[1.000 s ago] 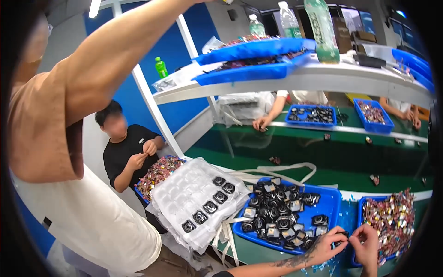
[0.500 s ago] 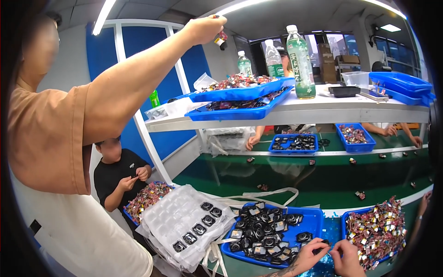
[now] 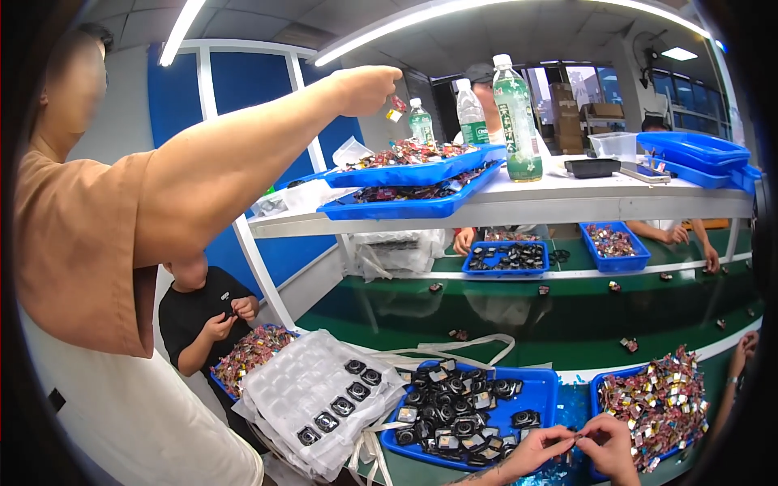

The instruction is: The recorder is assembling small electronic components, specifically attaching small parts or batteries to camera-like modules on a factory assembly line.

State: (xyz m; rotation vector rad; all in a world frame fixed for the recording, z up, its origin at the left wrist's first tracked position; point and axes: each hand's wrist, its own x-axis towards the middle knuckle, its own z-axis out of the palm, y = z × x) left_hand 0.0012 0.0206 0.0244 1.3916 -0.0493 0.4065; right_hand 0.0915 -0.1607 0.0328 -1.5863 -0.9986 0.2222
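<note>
Lower right of frame: the wearer's left hand (image 3: pixel 531 455) and right hand (image 3: pixel 613 448) meet over a small dark part (image 3: pixel 576 435). Left thumb and forefinger pinch it; right fingertips are bent in against it, but whether they grip it too cannot be told. Part sits just above the gap between a blue plastic tray (image 3: pixel 536 389) of black, square, lens-faced units (image 3: pixel 454 413) and the heap of small red, silver and yellow pieces (image 3: pixel 652 405) at far right.

Risks, as judged: only fingertips bear the part, so a slip or uneven pull could flick it loose. Dropped left, it would be hard to pick out among the black units; dropped straight down, it would land among shiny blue scraps (image 3: pixel 572 398). The heap stands high, and a knock from the right wrist could spill it.

Against half a second ago: the part is more covered by fingers, its dark end less plain. Upper middle, a co-worker's outstretched hand (image 3: pixel 369 89) appears lower, a red-and-silver piece (image 3: pixel 395 110) now showing beneath it. Whole view has shifted slightly.
</note>
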